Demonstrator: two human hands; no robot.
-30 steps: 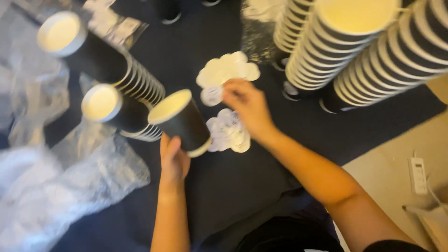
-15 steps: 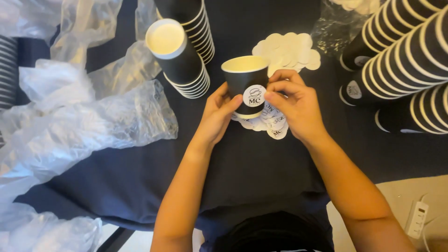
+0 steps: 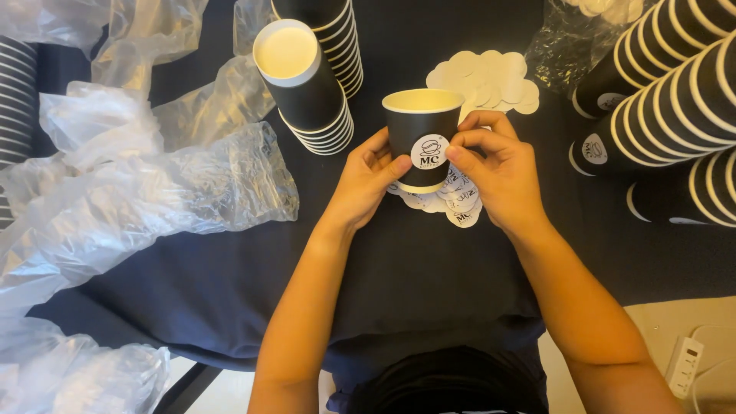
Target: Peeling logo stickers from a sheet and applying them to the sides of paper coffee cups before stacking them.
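Dark-clothed counter [image 3: 429,261], cup stacks and plastic wrap around.
Both hands' grips clamp one black paper cup [image 3: 422,138] upright at centre: left hand [image 3: 366,180], right hand [image 3: 498,172] thumb on its round sticker [image 3: 430,151].

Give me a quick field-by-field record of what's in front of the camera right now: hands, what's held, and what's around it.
left hand: grips the cup's left side, thumb on its front
right hand: grips the cup's right side, thumb beside the sticker
cup: black paper cup, upright, open top, held by both hands
sticker: round, white, on the cup's front
loose stickers: pile under the hands
backing sheet: pale, behind the cup
cup stacks: far left of the cup
labelled stacks: lying at right
plastic wrap: crumpled, left
table: dark cloth
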